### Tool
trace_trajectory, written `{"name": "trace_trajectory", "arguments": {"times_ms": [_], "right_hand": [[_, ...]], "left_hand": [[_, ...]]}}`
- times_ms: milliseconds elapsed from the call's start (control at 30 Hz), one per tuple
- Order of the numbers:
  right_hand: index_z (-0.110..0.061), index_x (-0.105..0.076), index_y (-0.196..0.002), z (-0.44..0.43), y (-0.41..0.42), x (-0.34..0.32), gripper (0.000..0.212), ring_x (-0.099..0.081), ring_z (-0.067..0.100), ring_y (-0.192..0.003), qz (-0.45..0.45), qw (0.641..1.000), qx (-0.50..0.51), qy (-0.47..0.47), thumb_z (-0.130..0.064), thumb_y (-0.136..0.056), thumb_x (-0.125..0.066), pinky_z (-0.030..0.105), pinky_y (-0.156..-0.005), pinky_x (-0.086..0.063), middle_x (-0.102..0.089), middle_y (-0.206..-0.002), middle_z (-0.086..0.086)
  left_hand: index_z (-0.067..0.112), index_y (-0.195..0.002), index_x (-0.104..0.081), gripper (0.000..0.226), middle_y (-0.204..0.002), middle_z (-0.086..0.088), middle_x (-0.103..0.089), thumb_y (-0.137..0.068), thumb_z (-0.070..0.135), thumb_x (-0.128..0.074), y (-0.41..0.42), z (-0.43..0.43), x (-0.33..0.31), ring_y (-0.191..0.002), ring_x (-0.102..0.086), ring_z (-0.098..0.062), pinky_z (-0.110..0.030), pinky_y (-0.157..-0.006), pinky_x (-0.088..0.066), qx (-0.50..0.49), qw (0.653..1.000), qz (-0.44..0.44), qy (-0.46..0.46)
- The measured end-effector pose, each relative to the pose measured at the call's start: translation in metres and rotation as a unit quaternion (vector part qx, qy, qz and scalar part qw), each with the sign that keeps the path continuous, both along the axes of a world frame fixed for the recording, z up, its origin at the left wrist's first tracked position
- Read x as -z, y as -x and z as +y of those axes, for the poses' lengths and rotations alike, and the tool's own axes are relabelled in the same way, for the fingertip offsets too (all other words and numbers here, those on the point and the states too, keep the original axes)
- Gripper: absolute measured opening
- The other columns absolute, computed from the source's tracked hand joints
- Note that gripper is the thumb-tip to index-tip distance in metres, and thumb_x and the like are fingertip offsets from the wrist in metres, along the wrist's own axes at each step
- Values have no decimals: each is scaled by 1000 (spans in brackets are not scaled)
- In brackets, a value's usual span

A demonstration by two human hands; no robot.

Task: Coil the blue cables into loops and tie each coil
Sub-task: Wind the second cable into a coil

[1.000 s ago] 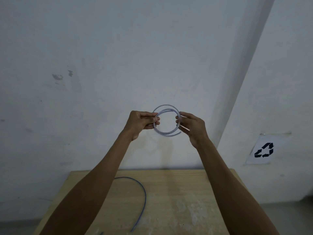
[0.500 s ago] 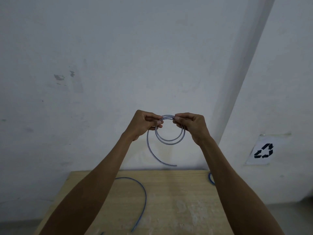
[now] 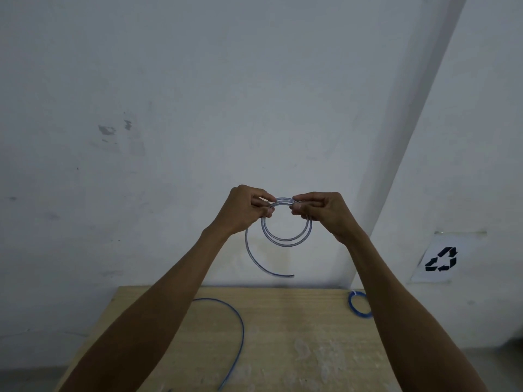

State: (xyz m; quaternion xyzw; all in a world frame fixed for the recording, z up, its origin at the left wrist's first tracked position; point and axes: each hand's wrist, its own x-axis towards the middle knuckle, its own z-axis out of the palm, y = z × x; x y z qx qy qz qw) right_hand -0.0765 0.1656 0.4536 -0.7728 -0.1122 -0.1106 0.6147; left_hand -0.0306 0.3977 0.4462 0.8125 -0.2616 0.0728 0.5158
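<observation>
I hold a blue cable [image 3: 285, 241] up in front of the wall, wound into two loops. My left hand [image 3: 245, 212] pinches the top of the loops on the left side. My right hand [image 3: 322, 212] pinches them on the right side, close to the left hand. A loose tail of the cable curves down and to the right below the left hand, ending above the table's far edge. A second blue cable [image 3: 239, 329] lies uncoiled on the wooden table [image 3: 297, 335], partly hidden by my left forearm. A small coiled blue cable [image 3: 357, 305] with a white tie lies at the table's far right edge.
The table stands against a white wall with a corner column at the right. A sheet with a recycling sign [image 3: 441, 259] hangs low on the wall to the right. White stains mark the table top.
Both hands slid from the sides of the coil up to its top and came closer together. One turn sprang loose, and its tail now hangs below the left hand.
</observation>
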Motion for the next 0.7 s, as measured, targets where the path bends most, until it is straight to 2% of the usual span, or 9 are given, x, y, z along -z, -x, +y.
{"name": "trace_trajectory", "arguments": {"times_ms": [133, 233, 333, 467, 533, 700], "right_hand": [[-2, -76, -111, 2, 1, -6, 20, -76, 23, -95, 6, 999, 3, -41, -6, -91, -73, 30, -85, -60, -79, -101, 13], [-6, -77, -111, 6, 3, -7, 19, -77, 25, -97, 27, 999, -19, -25, -11, -93, -72, 30, -85, -60, -79, -103, 13], [-6, -76, -111, 5, 6, -8, 19, -77, 29, -95, 40, 998, -47, -27, -11, -93, -71, 30, -83, -61, -78, -103, 14], [0, -75, -108, 3, 10, -9, 20, -77, 32, -93, 26, 998, -43, -35, -8, -90, -74, 31, -81, -61, -78, -99, 20], [1, -73, -109, 4, 12, -9, 22, -77, 34, -94, 19, 998, -46, -34, -9, -89, -75, 33, -82, -61, -78, -101, 20], [-8, -66, -129, -3, 15, -11, 36, -74, 34, -106, 47, 991, -122, -31, -2, -93, -67, 34, -88, -61, -74, -123, 10]], "left_hand": [[16, -113, -77, 36, -84, -2, -81, -80, 3, -83, 8, -2, -3, -85, -78, -8, -35, -93, -60, 43, 999, 8, -31], [13, -103, -79, 27, -80, -1, -81, -79, 2, -83, 9, -1, -5, -80, -78, -12, -41, -89, -62, 43, 999, 3, -28], [5, -99, -74, 21, -80, -10, -80, -81, -2, -82, 12, 1, -6, -78, -79, -21, -42, -83, -64, 36, 999, 28, 22], [0, -100, -64, 23, -86, -15, -80, -85, 0, -81, 18, 2, -6, -78, -79, -24, -28, -69, -62, 35, 994, 57, 90], [-1, -101, -67, 21, -87, -15, -80, -85, 1, -81, 18, 4, -6, -79, -79, -25, -26, -68, -60, 35, 992, 61, 102], [-2, -104, -73, 23, -87, -17, -79, -84, 5, -82, 17, 11, -8, -84, -79, -28, -29, -74, -62, 45, 984, 76, 152]]}}
